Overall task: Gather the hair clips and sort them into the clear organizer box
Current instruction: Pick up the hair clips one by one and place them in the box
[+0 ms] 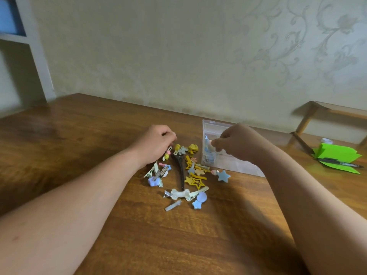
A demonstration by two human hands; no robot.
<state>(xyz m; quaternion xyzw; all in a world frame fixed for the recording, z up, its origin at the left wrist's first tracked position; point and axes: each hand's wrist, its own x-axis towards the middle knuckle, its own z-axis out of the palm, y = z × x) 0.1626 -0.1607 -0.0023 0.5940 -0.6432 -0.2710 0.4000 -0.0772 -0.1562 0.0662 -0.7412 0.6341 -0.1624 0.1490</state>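
A loose pile of hair clips (195, 171) lies mid-table: yellow stars, blue stars, a long black clip (180, 171), a white bone-shaped clip (181, 193) and silver ones. The clear organizer box (216, 127) stands just right of the pile with several blue clips (209, 153) in its left compartment. My left hand (156, 143) rests at the pile's far left, fingers curled over a small clip with a yellow charm (167, 154). My right hand (233, 142) hovers over the box with fingertips pinched together; what they pinch is too blurred to tell.
The brown wooden table (79, 135) runs back to a patterned wall. At the right lie green folded paper (337, 155) with a black marker (340, 163) on it, and a wooden stand (309, 116) behind.
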